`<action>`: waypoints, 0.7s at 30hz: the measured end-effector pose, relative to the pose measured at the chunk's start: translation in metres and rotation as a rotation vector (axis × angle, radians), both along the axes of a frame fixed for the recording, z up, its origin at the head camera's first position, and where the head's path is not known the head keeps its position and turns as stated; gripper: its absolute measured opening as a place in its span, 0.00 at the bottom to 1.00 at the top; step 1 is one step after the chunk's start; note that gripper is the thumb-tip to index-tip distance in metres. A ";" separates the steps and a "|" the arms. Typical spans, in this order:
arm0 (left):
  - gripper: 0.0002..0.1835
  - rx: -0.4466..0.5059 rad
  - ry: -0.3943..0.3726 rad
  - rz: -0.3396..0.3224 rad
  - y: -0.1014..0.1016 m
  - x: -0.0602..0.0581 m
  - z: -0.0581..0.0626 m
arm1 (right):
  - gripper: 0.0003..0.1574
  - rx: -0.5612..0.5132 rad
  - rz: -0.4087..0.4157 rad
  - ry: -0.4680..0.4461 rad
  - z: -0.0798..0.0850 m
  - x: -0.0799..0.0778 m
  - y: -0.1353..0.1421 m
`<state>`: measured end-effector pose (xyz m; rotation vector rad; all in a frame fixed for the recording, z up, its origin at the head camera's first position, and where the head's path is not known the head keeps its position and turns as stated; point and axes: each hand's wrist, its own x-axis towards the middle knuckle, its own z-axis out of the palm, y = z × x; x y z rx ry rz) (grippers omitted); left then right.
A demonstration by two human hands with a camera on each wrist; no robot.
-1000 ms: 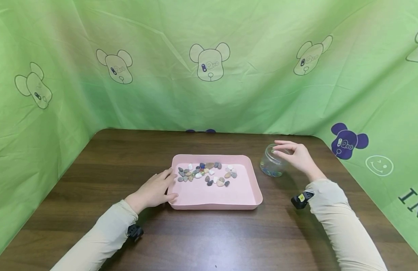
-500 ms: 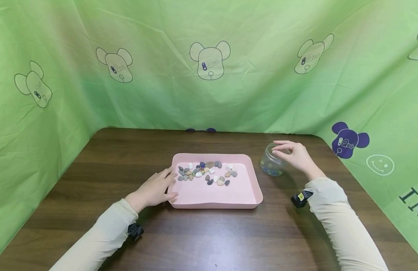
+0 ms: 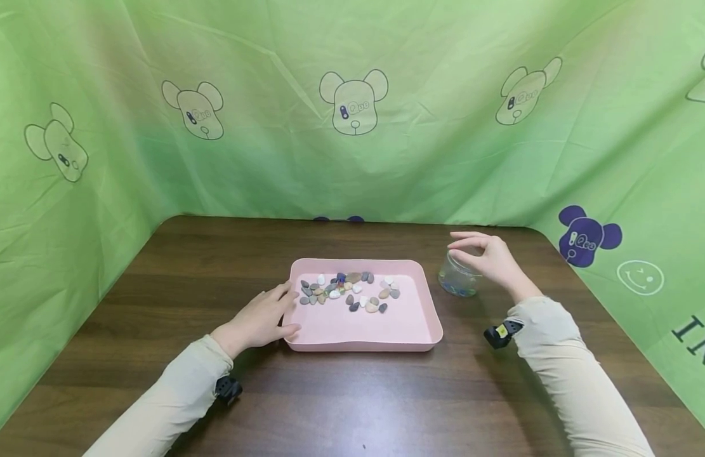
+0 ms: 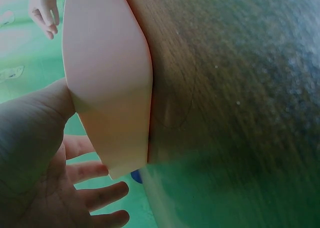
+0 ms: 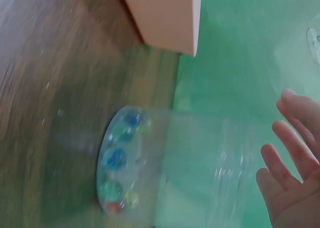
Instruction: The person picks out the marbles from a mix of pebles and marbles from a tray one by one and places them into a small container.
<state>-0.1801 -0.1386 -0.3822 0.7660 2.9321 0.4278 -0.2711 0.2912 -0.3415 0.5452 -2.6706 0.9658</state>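
Note:
My right hand point(image 3: 490, 257) hovers at the mouth of a clear glass jar point(image 3: 456, 278), its fingers and thumb loosely bent with a gap between them. Nothing shows between the fingertips. The right wrist view shows several blue, green and reddish glass marbles point(image 5: 116, 158) at the jar's bottom. A pink tray point(image 3: 363, 333) lies left of the jar, holding grey, white and tan pebbles point(image 3: 372, 308) and a few coloured marbles point(image 3: 341, 278) among them. Resting on the tray's left rim is my left hand point(image 3: 257, 319), fingers spread and relaxed, with the fingertips over the edge.
Tray and jar stand on a dark wooden table point(image 3: 341, 400), a narrow strip of wood between them. Behind and to both sides hangs a green cloth point(image 3: 261, 165) printed with bear heads.
My right hand has moved slightly left and up over the jar's mouth. The small greenish thing seen by its fingertips earlier no longer shows there. My left hand stays on the tray's rim.

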 end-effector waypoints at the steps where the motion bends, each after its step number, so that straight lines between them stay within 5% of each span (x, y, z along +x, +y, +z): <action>1: 0.33 0.001 -0.002 0.001 0.000 0.000 0.000 | 0.10 0.001 0.002 0.000 -0.003 -0.003 0.000; 21: 0.33 -0.001 -0.003 -0.001 0.000 0.001 0.001 | 0.14 -0.174 0.206 -0.163 0.007 0.001 -0.059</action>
